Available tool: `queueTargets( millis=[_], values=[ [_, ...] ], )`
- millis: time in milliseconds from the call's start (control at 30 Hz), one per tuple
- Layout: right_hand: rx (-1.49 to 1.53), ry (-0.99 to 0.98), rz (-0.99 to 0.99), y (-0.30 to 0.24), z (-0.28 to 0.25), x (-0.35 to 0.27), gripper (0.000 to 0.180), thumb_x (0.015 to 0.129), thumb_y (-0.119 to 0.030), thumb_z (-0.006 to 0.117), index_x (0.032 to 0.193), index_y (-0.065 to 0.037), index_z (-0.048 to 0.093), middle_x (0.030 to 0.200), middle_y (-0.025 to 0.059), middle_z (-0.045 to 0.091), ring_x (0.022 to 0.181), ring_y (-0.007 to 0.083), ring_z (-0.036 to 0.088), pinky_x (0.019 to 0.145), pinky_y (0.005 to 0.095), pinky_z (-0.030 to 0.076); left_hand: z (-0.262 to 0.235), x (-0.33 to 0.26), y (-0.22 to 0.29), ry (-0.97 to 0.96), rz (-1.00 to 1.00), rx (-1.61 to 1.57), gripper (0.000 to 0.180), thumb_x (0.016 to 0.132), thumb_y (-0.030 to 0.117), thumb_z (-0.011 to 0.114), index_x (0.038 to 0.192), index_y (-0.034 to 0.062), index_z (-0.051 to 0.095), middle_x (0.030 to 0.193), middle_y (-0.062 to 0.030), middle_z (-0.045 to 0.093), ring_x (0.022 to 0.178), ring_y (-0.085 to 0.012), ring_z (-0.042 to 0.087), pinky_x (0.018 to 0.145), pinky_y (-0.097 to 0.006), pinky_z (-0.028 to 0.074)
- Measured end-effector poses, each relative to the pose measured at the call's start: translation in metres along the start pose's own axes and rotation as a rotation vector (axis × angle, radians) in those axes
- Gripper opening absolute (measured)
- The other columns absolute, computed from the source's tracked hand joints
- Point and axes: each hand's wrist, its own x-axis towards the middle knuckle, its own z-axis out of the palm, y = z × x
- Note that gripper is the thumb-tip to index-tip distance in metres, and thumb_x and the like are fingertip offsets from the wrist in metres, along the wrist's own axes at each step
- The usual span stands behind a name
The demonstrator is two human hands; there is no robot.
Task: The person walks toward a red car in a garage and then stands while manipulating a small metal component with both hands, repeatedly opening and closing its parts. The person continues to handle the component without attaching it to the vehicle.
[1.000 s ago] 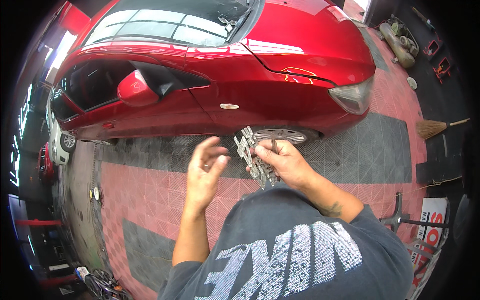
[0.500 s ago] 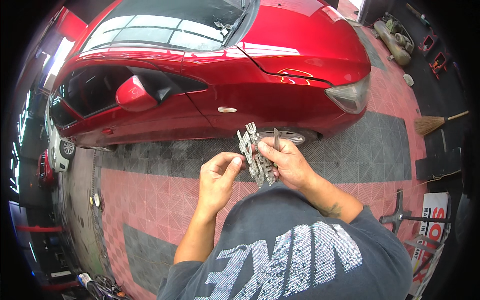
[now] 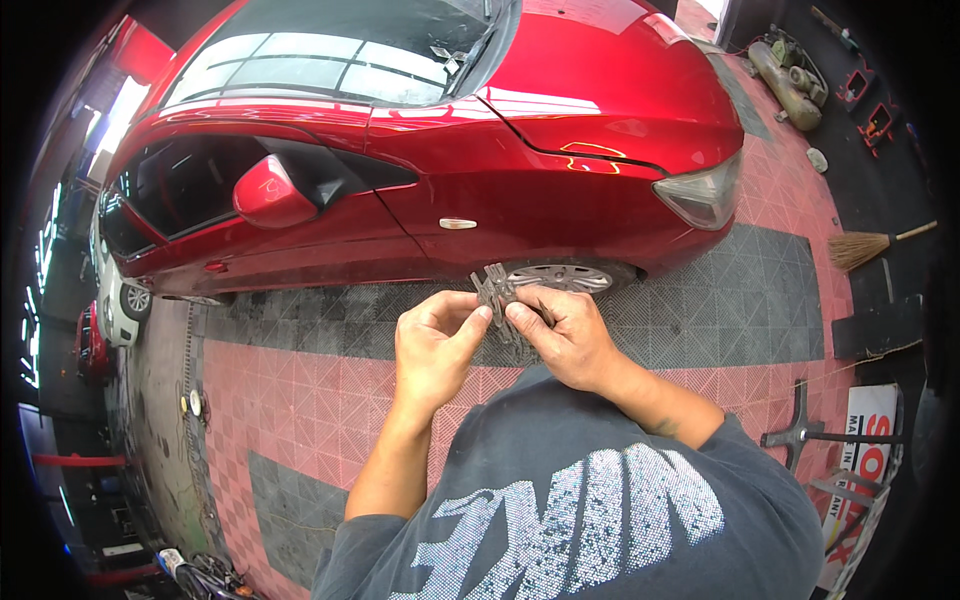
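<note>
Between both hands, in front of my chest, is a flat grey openwork piece (image 3: 494, 288) with prongs and gaps, like joined car badge letters; I cannot tell its exact kind. My left hand (image 3: 430, 350) pinches its left side between thumb and fingers. On the other side my right hand (image 3: 568, 342) grips it, thumb on top. A thin dark strip, like a narrow blade or tool (image 3: 547, 316), shows along the right fingers. The lower part of the openwork piece hangs behind the hands, partly hidden.
A red car (image 3: 540, 210) stands sideways just ahead, its front wheel (image 3: 562, 276) beyond my hands. Red and grey floor tiles (image 3: 300, 400) lie around me. To the right are a broom (image 3: 860, 250), a metal stand (image 3: 798, 428) and a compressor tank (image 3: 787, 80).
The openwork piece has tilted, its upper end dropping lower and facing differently. My left hand has come closer and now grips it too; the thin strip has tipped down behind the right fingers.
</note>
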Motion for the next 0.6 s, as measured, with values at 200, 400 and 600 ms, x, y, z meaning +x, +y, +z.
queueTargets(
  millis=[200, 400, 600],
  values=[
    [-0.19, 0.02, -0.187, -0.007, 0.002, 0.002, 0.019, 0.105, -0.016, 0.076, 0.112, 0.002, 0.076, 0.084, 0.0201, 0.073, 0.069, 0.0325, 0.072, 0.064, 0.0415, 0.056, -0.002, 0.001, 0.007, 0.024, -0.049, 0.224, 0.021, 0.097, 0.013, 0.08, 0.107, -0.0049, 0.081, 0.088, -0.0111, 0.083, 0.08, -0.0137, 0.077, 0.074, -0.031, 0.061],
    [-0.243, -0.023, -0.219, -0.006, 0.002, 0.002, 0.016, 0.103, -0.013, 0.076, 0.108, 0.002, 0.074, 0.084, 0.0207, 0.072, 0.073, 0.0379, 0.073, 0.064, 0.0437, 0.056, 0.008, -0.002, 0.007, 0.102, 0.025, 0.384, 0.02, 0.093, 0.014, 0.078, 0.099, -0.0046, 0.079, 0.083, -0.0137, 0.081, 0.075, -0.0169, 0.079, 0.071, -0.034, 0.062],
    [-0.274, -0.061, -0.303, -0.001, 0.001, 0.001, 0.013, 0.103, -0.011, 0.075, 0.107, 0.001, 0.073, 0.085, 0.0196, 0.072, 0.075, 0.0385, 0.073, 0.063, 0.0464, 0.056, 0.003, 0.0, -0.009, 0.043, -0.052, 0.297, 0.017, 0.092, 0.013, 0.077, 0.094, -0.0039, 0.076, 0.08, -0.0137, 0.079, 0.07, -0.0183, 0.076, 0.068, -0.036, 0.06]
  ],
)
